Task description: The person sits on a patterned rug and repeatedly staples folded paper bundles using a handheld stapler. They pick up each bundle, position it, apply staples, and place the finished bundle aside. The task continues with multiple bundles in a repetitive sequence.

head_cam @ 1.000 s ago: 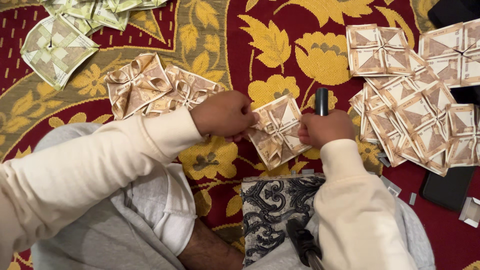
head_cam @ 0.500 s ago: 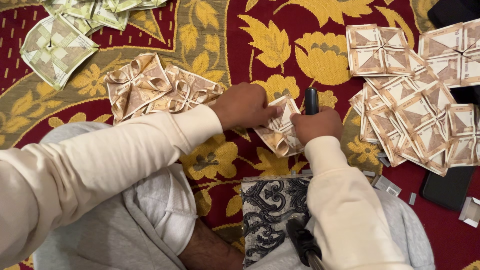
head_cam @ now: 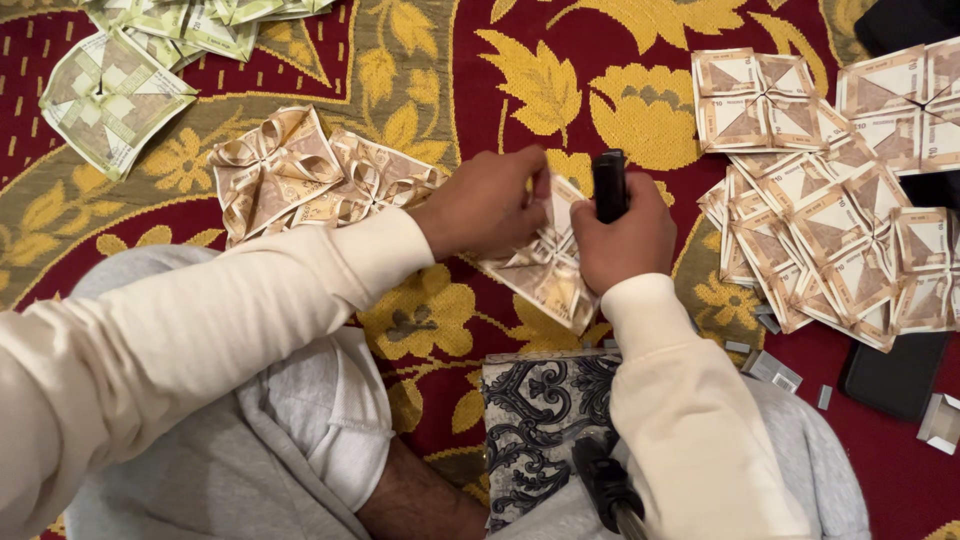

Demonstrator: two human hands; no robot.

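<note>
Step in hand: fastening a folded-banknote piece. My left hand [head_cam: 485,205] pinches the tan folded-note square [head_cam: 545,270] at its upper part, fingers closed on the paper, and holds it up off the carpet [head_cam: 450,60]. My right hand [head_cam: 625,240] is wrapped in a fist around a black stapler [head_cam: 609,185], which stands upright against the right edge of the square. I cannot tell whether its mouth is already over the paper; my fingers cover that spot.

Location of the piece: held between both hands over the middle of the red and yellow flowered carpet, just beyond my knees and the black-and-white patterned cushion [head_cam: 535,420].

Surroundings:
- Two finished tan pieces with curled, bow-like folds [head_cam: 300,175] lie on the carpet to the left, touching one another, just beside my left wrist.
- Greenish folded squares [head_cam: 110,95] lie toward the carpet's far left corner.
- A spread of flat tan folded squares [head_cam: 820,190], overlapping, occupies the right side up to the far right edge.
- Small grey strips, which I judge to be staples [head_cam: 772,368], lie near my right sleeve, beside a dark flat phone-like slab [head_cam: 895,370].
- A dark handle [head_cam: 605,485] rests by my lap; I cannot tell what it is.

Judgement: the piece appears partly shaped and is being fixed at its folds. The next move calls for the left pinch to keep the layers aligned and flat while the stapler seats squarely over the overlap; a slip would skew the folds or tear the note.
</note>
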